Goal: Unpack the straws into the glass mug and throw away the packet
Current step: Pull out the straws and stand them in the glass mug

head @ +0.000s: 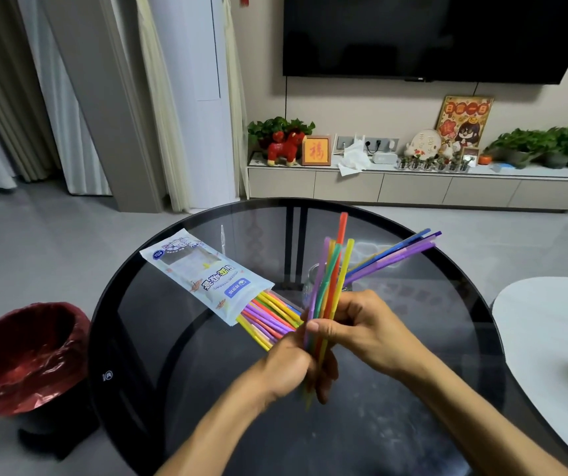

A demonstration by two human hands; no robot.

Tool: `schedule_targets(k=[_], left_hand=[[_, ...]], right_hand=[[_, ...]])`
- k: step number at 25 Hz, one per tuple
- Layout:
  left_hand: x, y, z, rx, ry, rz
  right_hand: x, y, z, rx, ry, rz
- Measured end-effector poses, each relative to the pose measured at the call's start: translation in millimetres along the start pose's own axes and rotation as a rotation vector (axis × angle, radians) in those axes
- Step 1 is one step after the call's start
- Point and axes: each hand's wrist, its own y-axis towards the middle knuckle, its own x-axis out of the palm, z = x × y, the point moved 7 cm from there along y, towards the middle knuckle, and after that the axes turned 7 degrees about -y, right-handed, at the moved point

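Right now my right hand (361, 324) is closed around a bunch of straws (332, 280), holding them almost straight up over the round glass counter (447, 338). My left hand (286, 365) is curled around the bottom ends of that same bunch. More straws (268, 316) poke out of the open packet (203, 273), which lies flat on the counter just left of my hands. The glass mug (311, 283) stands right behind the bunch (it is see-through and hard to spot), and some straws (395, 254) already lean out of it to the right.

I think the mug could tip, because those leaning straws pull it one way and a bump from my bunch could push it over. A loose straw could also slip out of my grip and roll away.

There is open room on the counter in front of me. The red bin (25, 355) sits on the floor past the left edge, a fair reach for the packet.
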Motion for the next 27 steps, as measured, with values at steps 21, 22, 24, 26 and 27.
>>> schedule_targets(k=[21,22,24,26,27], left_hand=[[-59.9,4.9,-11.3,0.157,1.058,0.399],[-58.6,7.0,-19.5,0.109,1.11,0.351],[-58.0,7.5,-29.8,0.05,1.142,0.291],[-59.6,7.1,-31.4,0.042,1.145,0.278],[-59.1,6.9,-31.2,0.047,1.147,0.276]], right_hand=[[-59.0,1.4,70.2,0.542,0.273,0.828],[-59.8,-0.7,71.9,0.577,0.297,0.817],[-60.1,-9.3,79.2,0.678,0.315,0.78],[-52.1,-18.1,83.2,0.699,0.293,0.711],[-45.8,-22.1,84.9,0.681,0.182,0.652]])
